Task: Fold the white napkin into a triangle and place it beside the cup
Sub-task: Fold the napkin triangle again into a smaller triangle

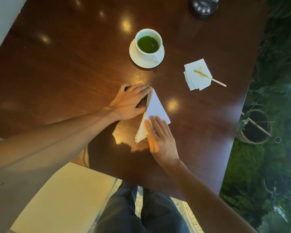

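The white napkin (155, 107) lies on the dark wooden table (57, 73) folded into a triangle, its apex pointing away from me. My left hand (129, 102) rests flat beside its left edge, fingertips touching the apex and the long side. My right hand (161, 137) presses flat on the napkin's near corner, fingers spread. The white cup (149, 43) holds green tea and stands on a white saucer (134, 56), well beyond the napkin.
A stack of white napkins (197, 74) with a stained wooden stirrer (213, 79) on it lies to the right of the cup. A black device (202, 7) sits at the far edge. Potted plants (255, 126) stand past the table's right edge.
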